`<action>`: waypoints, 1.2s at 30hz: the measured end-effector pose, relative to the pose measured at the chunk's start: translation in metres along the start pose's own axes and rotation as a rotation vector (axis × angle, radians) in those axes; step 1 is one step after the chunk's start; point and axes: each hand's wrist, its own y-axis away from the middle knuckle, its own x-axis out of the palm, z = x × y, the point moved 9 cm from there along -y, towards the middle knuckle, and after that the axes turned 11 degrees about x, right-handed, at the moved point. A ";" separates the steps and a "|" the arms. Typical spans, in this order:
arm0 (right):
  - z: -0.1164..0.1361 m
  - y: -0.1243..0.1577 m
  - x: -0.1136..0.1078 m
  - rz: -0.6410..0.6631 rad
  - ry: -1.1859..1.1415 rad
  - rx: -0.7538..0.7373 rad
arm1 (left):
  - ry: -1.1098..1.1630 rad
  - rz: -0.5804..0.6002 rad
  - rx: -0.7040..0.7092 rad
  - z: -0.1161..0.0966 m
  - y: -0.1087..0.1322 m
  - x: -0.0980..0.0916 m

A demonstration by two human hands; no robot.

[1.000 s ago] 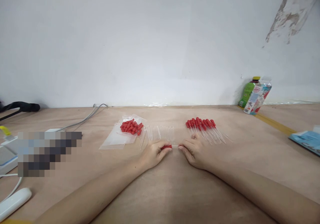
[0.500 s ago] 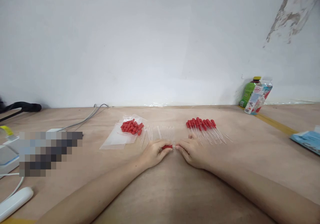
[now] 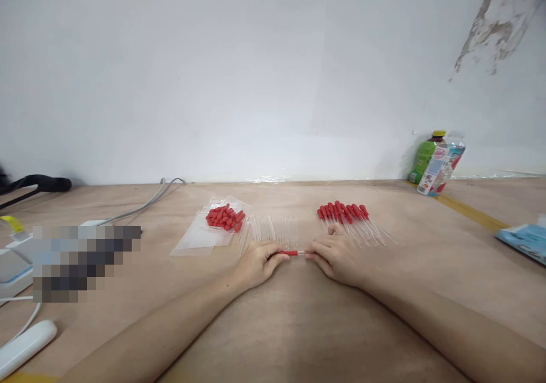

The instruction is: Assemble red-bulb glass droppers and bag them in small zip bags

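My left hand [image 3: 258, 262] pinches a red rubber bulb [image 3: 291, 252] low over the wooden table [image 3: 298, 326]. My right hand [image 3: 333, 258] pinches the clear glass tube [image 3: 302, 252] that enters the bulb. Both hands are closed, fingertips a short way apart. Just behind them lies a row of bare clear tubes [image 3: 273, 227]. A heap of loose red bulbs [image 3: 224, 217] rests on a clear plastic bag [image 3: 198, 238] to the left. To the right lies a fan of droppers with red bulbs fitted [image 3: 347, 216].
A green bottle [image 3: 422, 156] and a printed packet [image 3: 439, 167] stand by the wall at right. A blue pack [image 3: 522, 241] lies at the right edge. Grey cables [image 3: 145, 204], a white device [image 3: 23, 346] and a black object [image 3: 38, 182] sit at left.
The hands came together half a second ago, then drew slightly apart, so a short piece of clear tube shows between bulb and right fingers.
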 end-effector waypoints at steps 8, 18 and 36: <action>0.007 0.005 -0.004 -0.103 0.104 -0.100 | 0.038 0.002 -0.009 0.001 0.000 -0.001; 0.016 0.009 -0.015 -0.234 0.236 -0.189 | 0.120 0.021 -0.079 0.007 0.000 0.004; 0.015 0.001 -0.001 -0.071 0.016 0.018 | -0.081 -0.006 0.201 -0.019 -0.010 0.005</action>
